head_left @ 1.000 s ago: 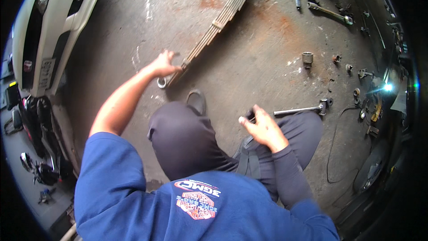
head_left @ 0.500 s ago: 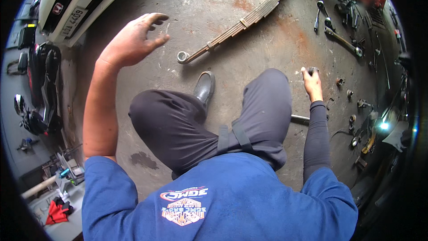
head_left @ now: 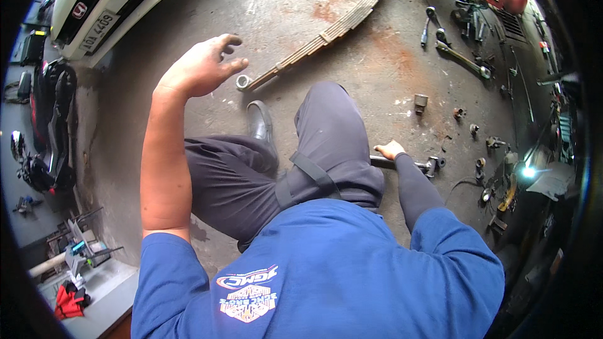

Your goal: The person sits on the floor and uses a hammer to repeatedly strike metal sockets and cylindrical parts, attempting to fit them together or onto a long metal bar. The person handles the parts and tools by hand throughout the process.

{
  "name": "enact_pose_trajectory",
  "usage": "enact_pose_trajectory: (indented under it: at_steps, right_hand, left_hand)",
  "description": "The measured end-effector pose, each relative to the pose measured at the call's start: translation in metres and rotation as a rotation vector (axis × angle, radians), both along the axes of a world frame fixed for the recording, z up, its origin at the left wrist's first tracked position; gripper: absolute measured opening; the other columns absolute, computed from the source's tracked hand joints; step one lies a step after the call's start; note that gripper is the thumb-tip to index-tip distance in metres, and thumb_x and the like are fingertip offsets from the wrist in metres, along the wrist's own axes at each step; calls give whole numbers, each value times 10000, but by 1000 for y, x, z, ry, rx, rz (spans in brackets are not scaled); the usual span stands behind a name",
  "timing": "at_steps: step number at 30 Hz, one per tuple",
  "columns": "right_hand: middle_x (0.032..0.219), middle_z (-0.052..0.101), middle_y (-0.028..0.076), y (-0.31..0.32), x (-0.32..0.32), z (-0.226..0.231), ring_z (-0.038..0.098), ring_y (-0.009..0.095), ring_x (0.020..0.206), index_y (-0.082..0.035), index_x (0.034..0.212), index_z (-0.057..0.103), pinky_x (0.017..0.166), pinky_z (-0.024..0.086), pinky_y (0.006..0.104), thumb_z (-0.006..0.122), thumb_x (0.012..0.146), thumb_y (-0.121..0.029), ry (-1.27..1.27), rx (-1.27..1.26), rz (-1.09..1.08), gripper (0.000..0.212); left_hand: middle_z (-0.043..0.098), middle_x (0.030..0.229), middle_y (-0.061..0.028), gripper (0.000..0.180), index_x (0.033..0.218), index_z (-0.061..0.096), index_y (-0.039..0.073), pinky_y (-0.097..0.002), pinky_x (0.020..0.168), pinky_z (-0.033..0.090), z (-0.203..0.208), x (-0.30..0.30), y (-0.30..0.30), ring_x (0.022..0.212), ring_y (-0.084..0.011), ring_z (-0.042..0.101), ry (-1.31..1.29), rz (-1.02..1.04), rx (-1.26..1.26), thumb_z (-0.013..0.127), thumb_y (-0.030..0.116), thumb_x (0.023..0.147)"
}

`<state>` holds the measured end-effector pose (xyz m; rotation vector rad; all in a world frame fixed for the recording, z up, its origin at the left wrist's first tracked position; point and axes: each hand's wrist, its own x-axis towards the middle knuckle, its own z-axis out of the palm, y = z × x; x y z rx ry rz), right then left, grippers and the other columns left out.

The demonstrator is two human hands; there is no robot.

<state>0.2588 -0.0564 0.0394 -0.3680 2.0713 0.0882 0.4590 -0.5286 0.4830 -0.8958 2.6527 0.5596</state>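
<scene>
My left hand [head_left: 204, 66] hangs in the air with nothing in it, its thumb and curved fingers apart. Just past its fingertips lies the eye end of a long, rusty leaf spring [head_left: 295, 56], stretched across the floor. My right hand [head_left: 391, 149] is low beside my right knee, over a long steel bar tool [head_left: 380, 161] with a dark head on its right end. Its fingers are mostly hidden, so I cannot tell whether it grips the bar. Farther forward, a large metal socket [head_left: 421, 103] stands on the floor.
Smaller sockets or fittings [head_left: 458, 113] and other loose parts lie on the right. Ratchet tools [head_left: 430, 25] and a large wrench [head_left: 463, 59] lie beyond. A white car's front [head_left: 113, 9] stands far left, with a motorcycle [head_left: 55, 125] below it and a pale bench [head_left: 110, 295] near left.
My right hand has let go of the large socket, which now stands on the floor, and has drawn back to the bar. My view has shifted; my left hand stays raised and open.
</scene>
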Motion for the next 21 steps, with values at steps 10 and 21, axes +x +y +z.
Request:
enact_pose_trajectory:
  at_steps: [10,21]
  right_hand:
    - [1626,508,312,10,6,-60,475,526,1509,-325,1596,558,1292,346,557,577,1032,-612,-127,35,422,633]
    - [1680,372,394,51,3,-200,451,503,1542,155,1628,318,1258,415,531,741,821,-744,-93,68,7,1280]
  left_hand:
    - [735,1391,-212,628,1494,643,66,-418,1097,555,-50,-10,-26,1277,-320,716,-23,82,151,772,443,1008]
    - [744,1367,-222,683,1505,629,76,-430,1074,555,-60,-7,-30,1259,-320,731,20,114,180,752,521,1002]
